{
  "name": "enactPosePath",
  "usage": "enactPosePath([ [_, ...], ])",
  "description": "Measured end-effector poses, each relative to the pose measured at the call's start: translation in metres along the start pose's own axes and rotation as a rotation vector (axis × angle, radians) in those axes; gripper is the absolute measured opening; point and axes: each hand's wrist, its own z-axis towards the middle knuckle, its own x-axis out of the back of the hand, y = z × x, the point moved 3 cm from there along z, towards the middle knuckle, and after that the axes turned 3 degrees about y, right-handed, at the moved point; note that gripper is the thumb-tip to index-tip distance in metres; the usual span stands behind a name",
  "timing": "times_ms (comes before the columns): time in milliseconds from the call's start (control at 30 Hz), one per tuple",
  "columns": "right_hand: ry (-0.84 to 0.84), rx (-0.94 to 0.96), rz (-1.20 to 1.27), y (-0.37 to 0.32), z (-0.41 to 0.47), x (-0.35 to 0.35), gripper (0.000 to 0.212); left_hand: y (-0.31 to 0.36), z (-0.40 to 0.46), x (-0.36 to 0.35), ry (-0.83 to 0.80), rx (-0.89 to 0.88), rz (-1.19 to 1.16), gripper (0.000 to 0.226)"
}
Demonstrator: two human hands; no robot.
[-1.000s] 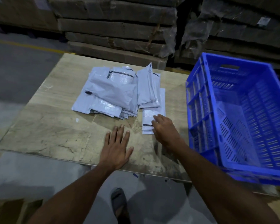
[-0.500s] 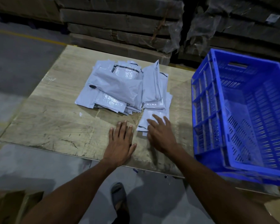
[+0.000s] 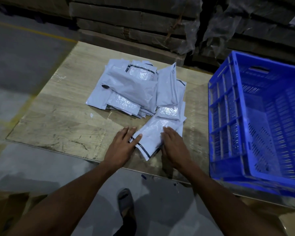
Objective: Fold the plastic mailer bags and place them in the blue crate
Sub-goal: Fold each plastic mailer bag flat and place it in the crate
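Note:
A loose pile of grey plastic mailer bags (image 3: 134, 89) lies in the middle of the wooden table (image 3: 61, 121). One mailer bag (image 3: 152, 133) with a dark strip at its near end lies slanted at the pile's front edge. My left hand (image 3: 123, 145) rests flat at the bag's left corner, thumb on the bag. My right hand (image 3: 175, 147) lies on the bag's right side with fingers nearly straight. The blue crate (image 3: 228, 133) stands at the right of the table, and nothing shows inside it.
Stacks of flat cardboard wrapped in plastic film (image 3: 143, 26) rise behind the table. A yellow line (image 3: 32, 31) crosses the grey floor at the left. My sandalled foot (image 3: 126, 206) shows below the table's near edge. A cardboard box (image 3: 10, 210) sits at the lower left.
My right hand has dragged one mailer bag out of the pile toward the near edge and turned it slanted. My left hand has moved right onto the bag's corner.

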Motion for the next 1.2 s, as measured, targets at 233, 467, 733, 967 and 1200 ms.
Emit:
enactPosePath([
  [233,-0.085,-0.022,-0.099,0.014,0.000,-0.012,0.049,-0.040,-0.019,0.016,-0.033,-0.106,-0.033,0.078],
  [467,-0.183,-0.098,-0.125,0.024,0.023,0.005,0.077,-0.067,-0.020,0.025,-0.101,-0.187,-0.049,0.092],
  [733,-0.181,0.184,-0.147,-0.008,0.038,0.000,0.065,-0.036,0.005,0.043,-0.068,-0.038,-0.032,0.056],
  [967,-0.100,0.137,-0.151,-0.038,0.018,-0.002,0.058,-0.009,-0.005,0.013,-0.218,0.133,0.216,0.073],
  [1200,0.024,0.000,-0.038,-0.069,-0.025,-0.015,0.047,-0.001,-0.016,0.008,-0.095,-0.094,0.232,0.051],
])
